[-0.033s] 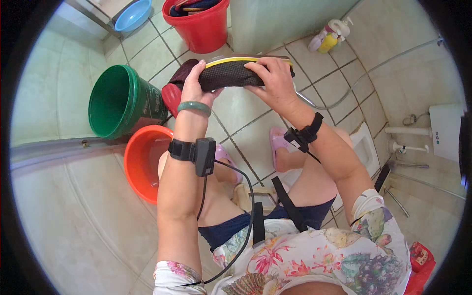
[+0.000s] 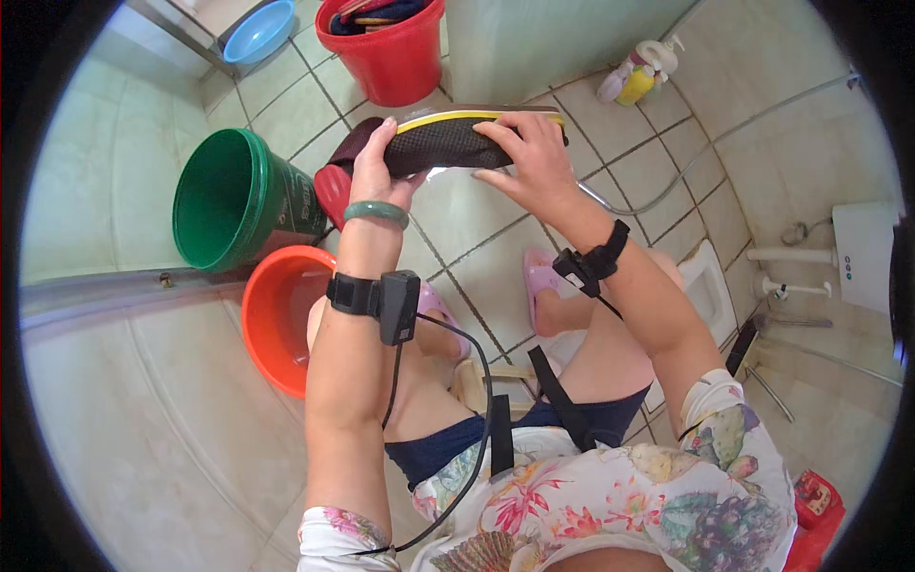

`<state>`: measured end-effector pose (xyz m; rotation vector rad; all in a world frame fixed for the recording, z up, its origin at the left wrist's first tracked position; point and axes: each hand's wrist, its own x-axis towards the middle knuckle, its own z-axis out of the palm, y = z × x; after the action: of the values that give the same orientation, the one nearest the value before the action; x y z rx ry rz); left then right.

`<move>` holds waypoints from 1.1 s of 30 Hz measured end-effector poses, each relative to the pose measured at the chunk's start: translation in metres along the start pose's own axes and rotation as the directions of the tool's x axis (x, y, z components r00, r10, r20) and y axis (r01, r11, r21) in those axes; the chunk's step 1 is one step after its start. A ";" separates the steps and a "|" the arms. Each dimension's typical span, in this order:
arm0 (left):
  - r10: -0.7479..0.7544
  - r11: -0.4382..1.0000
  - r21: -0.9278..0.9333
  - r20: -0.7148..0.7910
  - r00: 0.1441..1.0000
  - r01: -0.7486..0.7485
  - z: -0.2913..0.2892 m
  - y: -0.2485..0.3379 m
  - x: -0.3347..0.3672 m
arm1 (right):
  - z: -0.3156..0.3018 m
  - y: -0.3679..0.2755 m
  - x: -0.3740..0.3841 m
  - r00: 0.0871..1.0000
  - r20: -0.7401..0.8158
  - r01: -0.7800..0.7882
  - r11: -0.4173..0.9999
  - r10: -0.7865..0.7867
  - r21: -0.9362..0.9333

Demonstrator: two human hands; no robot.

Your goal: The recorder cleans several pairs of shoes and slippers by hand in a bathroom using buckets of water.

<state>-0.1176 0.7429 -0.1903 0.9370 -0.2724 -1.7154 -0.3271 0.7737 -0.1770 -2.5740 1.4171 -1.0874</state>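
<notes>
Both my hands hold a black mesh shoe point(image 2: 443, 141) up in front of me, above the tiled floor. It lies on its side with its brown sole and yellow edge stripe facing away. My left hand point(image 2: 381, 172), below a green bangle, grips the shoe's left end, thumb up along the stripe. Round the other end curl the fingers of my right hand point(image 2: 534, 157); its thumb sticks out just under the upper. Behind the left hand, partly hidden, are a dark maroon item point(image 2: 351, 145) and a red one point(image 2: 333, 189), perhaps footwear.
Left of my legs stand a green bucket point(image 2: 255, 205) and an orange basin point(image 2: 255, 319). A red bucket point(image 2: 386, 67) with cloth-like items and a blue basin point(image 2: 258, 31) are farther off. Pump bottles point(image 2: 640, 76) and a hose point(image 2: 667, 189) lie right, near a squat toilet point(image 2: 710, 286).
</notes>
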 end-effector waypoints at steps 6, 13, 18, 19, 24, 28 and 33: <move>0.250 0.967 0.028 0.076 0.965 -0.253 0.002 0.013 0.002 | -0.019 0.070 -0.005 0.845 -0.116 -0.432 0.794 0.522 0.428; 0.296 0.954 -0.054 0.345 0.891 -0.296 0.010 0.020 -0.014 | -0.027 0.098 -0.031 0.511 0.786 -0.522 -0.601 0.348 0.605; 0.106 0.985 0.069 0.482 0.870 -0.159 0.005 0.024 -0.019 | -0.045 0.076 -0.042 0.515 0.811 -0.433 -0.732 0.279 0.527; -0.026 0.994 0.110 0.440 0.898 -0.025 0.006 0.020 -0.016 | -0.051 0.086 -0.051 0.510 0.809 -0.427 -0.730 0.293 0.534; -0.259 0.832 0.555 0.399 0.879 -0.006 0.015 0.000 -0.018 | -0.070 0.113 -0.072 0.604 0.733 -0.620 -0.395 0.313 0.678; -0.315 0.696 0.718 0.314 0.896 -0.006 0.008 0.004 -0.022 | -0.075 0.089 -0.084 0.506 0.853 -0.828 -0.205 0.129 0.522; -0.435 0.763 0.632 0.344 0.832 0.137 0.008 -0.002 -0.015 | -0.062 0.084 -0.110 0.545 0.816 -0.766 -0.281 0.193 0.578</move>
<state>-0.1234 0.7551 -0.1792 1.0144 -1.0917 -2.2083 -0.4634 0.8251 -0.2190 -0.7248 0.7918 -0.6962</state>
